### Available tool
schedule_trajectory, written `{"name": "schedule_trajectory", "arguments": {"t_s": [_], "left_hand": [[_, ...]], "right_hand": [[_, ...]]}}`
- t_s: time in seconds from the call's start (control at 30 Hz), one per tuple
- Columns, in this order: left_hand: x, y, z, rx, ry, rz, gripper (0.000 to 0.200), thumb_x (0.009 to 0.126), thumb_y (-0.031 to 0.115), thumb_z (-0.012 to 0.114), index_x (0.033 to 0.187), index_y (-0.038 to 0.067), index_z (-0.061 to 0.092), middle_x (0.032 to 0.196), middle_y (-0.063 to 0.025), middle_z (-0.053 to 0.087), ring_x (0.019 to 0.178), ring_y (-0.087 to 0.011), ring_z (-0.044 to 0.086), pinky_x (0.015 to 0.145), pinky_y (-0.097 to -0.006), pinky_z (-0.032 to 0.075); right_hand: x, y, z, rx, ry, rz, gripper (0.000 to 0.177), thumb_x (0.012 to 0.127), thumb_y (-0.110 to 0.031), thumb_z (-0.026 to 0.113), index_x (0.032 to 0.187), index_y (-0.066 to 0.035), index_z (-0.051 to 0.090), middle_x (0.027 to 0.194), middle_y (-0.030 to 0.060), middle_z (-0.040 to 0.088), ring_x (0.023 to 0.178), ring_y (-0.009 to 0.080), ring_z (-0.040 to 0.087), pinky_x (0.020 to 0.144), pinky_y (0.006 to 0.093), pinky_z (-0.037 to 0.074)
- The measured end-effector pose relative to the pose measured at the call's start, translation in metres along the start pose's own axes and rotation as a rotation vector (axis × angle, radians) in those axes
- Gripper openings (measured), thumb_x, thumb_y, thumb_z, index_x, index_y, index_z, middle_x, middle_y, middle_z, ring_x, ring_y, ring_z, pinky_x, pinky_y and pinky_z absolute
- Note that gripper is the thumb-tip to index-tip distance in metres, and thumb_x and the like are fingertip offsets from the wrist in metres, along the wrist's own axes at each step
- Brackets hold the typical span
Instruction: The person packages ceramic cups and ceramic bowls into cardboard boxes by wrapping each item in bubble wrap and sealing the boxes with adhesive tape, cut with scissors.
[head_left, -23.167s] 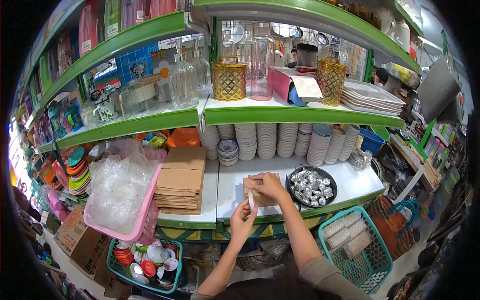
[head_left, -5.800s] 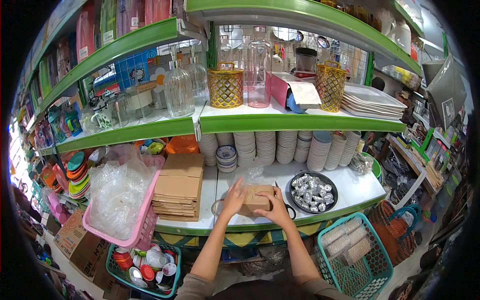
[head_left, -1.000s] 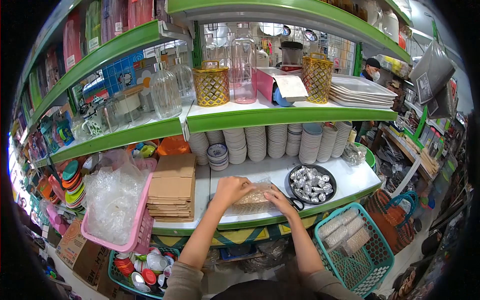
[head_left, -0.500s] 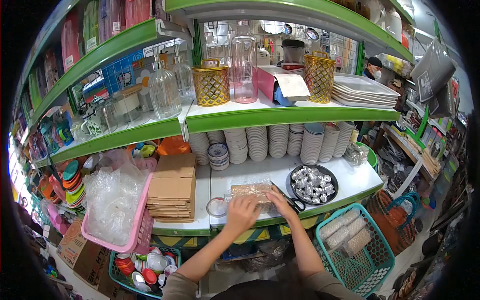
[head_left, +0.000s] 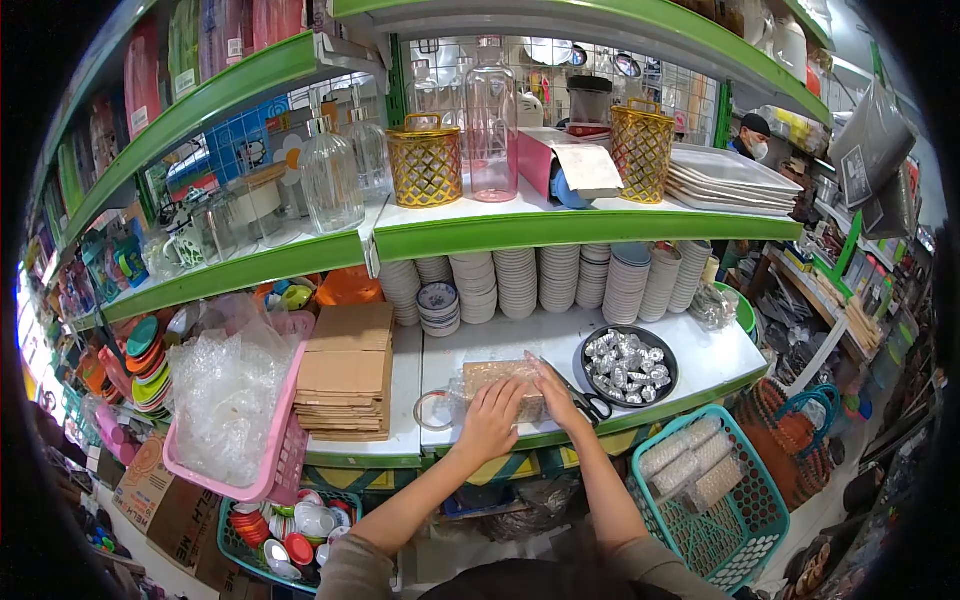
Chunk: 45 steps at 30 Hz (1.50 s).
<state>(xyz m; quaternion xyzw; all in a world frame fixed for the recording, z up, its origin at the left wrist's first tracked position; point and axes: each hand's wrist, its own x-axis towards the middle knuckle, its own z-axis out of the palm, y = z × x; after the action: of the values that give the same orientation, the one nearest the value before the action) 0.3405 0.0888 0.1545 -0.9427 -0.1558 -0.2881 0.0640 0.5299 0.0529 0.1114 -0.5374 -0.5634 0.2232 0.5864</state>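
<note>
A flat piece of brown cardboard in clear bubble wrap (head_left: pixel 492 374) lies on the white shelf in front of me. My left hand (head_left: pixel 492 418) rests on its near side, fingers stretched out over the top. At the right end, my right hand (head_left: pixel 560 402) closes on the wrapped package; its thumb is hard to see. Just left of the package lies a roll of clear tape (head_left: pixel 433 410). Black-handled scissors (head_left: pixel 597 407) are beside my right hand, partly hidden by it. A black round pan (head_left: pixel 584 385) holds several small silver metal pieces (head_left: pixel 628 365).
Folded cardboard (head_left: pixel 344 370) is stacked left, beside a pink basket (head_left: pixel 290 470) of bubble wrap. A teal basket (head_left: pixel 770 520) with wrapped bundles stands low right. Stacked bowls (head_left: pixel 515 285) line the back under a green-edged shelf (head_left: pixel 590 233). A masked person (head_left: pixel 750 140) is at far right.
My left hand has flattened over the package and moved slightly right. The right hand has shifted slightly up along the package's right end.
</note>
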Motion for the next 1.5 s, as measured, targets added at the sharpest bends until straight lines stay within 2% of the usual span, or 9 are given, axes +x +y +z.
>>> {"name": "schedule_trajectory", "arguments": {"t_s": [0.37,0.43,0.53,0.6,0.73,0.8,0.87,0.97,1.5], "left_hand": [[0.027,-0.023,0.024,0.366,0.128,0.086,0.067,0.064,0.015,0.066,0.127,0.002,0.046,0.127,-0.0133,0.049,0.116,-0.0303,0.048,0.1,-0.0398,0.035],[0.028,-0.022,0.014,0.345,-0.03,0.071,0.055,0.07,0.014,0.062,0.122,0.004,0.049,0.122,-0.0135,0.052,0.11,-0.0308,0.051,0.098,-0.0415,0.039],[0.026,-0.025,0.013,0.346,-0.018,0.118,0.055,0.069,0.013,0.064,0.121,0.004,0.049,0.123,-0.0151,0.051,0.109,-0.0319,0.051,0.097,-0.0407,0.04],[0.025,-0.023,0.011,0.344,-0.015,0.119,0.057,0.067,0.013,0.065,0.121,0.004,0.049,0.122,-0.015,0.052,0.108,-0.0316,0.052,0.095,-0.0399,0.042],[0.027,-0.009,-0.004,0.277,-0.134,0.057,0.064,0.062,0.014,0.07,0.121,0.003,0.048,0.117,-0.0153,0.053,0.106,-0.0306,0.053,0.089,-0.0374,0.046],[0.023,-0.002,-0.009,0.286,-0.144,0.058,0.069,0.058,0.016,0.073,0.12,0.002,0.048,0.12,-0.0156,0.052,0.109,-0.0312,0.052,0.091,-0.0369,0.046],[0.016,0.003,-0.014,0.294,-0.153,0.057,0.073,0.053,0.019,0.076,0.119,0.001,0.048,0.123,-0.0159,0.051,0.111,-0.0317,0.052,0.092,-0.0364,0.046],[0.005,0.013,-0.019,0.329,-0.165,0.08,0.08,0.051,0.023,0.08,0.12,0.001,0.048,0.125,-0.0157,0.05,0.112,-0.0325,0.051,0.094,-0.0374,0.045],[-0.014,0.031,-0.045,0.296,-0.145,0.107,0.071,0.059,0.018,0.073,0.122,-0.002,0.045,0.123,-0.0164,0.05,0.11,-0.0336,0.053,0.093,-0.0375,0.046]], "right_hand": [[0.027,0.028,-0.002,0.08,0.051,0.131,0.048,0.093,-0.02,0.037,0.136,0.0,0.043,0.139,0.0197,0.044,0.131,0.027,0.039,0.108,0.0314,0.026],[0.027,0.013,0.002,0.041,0.058,0.151,0.048,0.093,-0.021,0.037,0.136,-0.001,0.043,0.138,0.0197,0.045,0.129,0.0276,0.042,0.107,0.032,0.028],[0.014,-0.024,0.002,-0.083,0.106,0.227,0.049,0.095,-0.028,0.039,0.135,-0.001,0.044,0.134,0.0242,0.047,0.125,0.0318,0.045,0.104,0.0343,0.032],[0.01,-0.048,0.0,-0.661,0.19,0.332,0.055,0.094,-0.04,0.042,0.133,-0.002,0.046,0.131,0.0302,0.047,0.123,0.0364,0.046,0.102,0.036,0.034],[0.01,-0.041,-0.003,-0.524,0.28,0.463,0.062,0.092,-0.051,0.044,0.13,-0.001,0.047,0.122,0.0319,0.052,0.12,0.0393,0.048,0.099,0.0377,0.036],[0.022,0.004,-0.009,-0.122,0.151,0.445,0.061,0.092,-0.051,0.045,0.13,-0.004,0.048,0.12,0.023,0.055,0.114,0.032,0.051,0.099,0.0373,0.037],[0.024,0.008,-0.015,-0.008,0.118,0.449,0.057,0.091,-0.049,0.049,0.126,-0.004,0.052,0.114,0.0174,0.058,0.112,0.0264,0.052,0.095,0.0361,0.04],[0.025,-0.021,-0.023,0.25,0.051,0.697,0.044,0.087,-0.034,0.061,0.12,-0.006,0.055,0.086,0.004,0.057,0.073,0.0112,0.05,0.063,0.0255,0.041],[0.043,-0.014,-0.005,0.275,-0.121,0.602,0.025,0.083,-0.007,0.061,0.106,-0.004,0.07,0.104,0.0098,0.068,0.087,0.0177,0.058,0.075,0.0284,0.044]]}}
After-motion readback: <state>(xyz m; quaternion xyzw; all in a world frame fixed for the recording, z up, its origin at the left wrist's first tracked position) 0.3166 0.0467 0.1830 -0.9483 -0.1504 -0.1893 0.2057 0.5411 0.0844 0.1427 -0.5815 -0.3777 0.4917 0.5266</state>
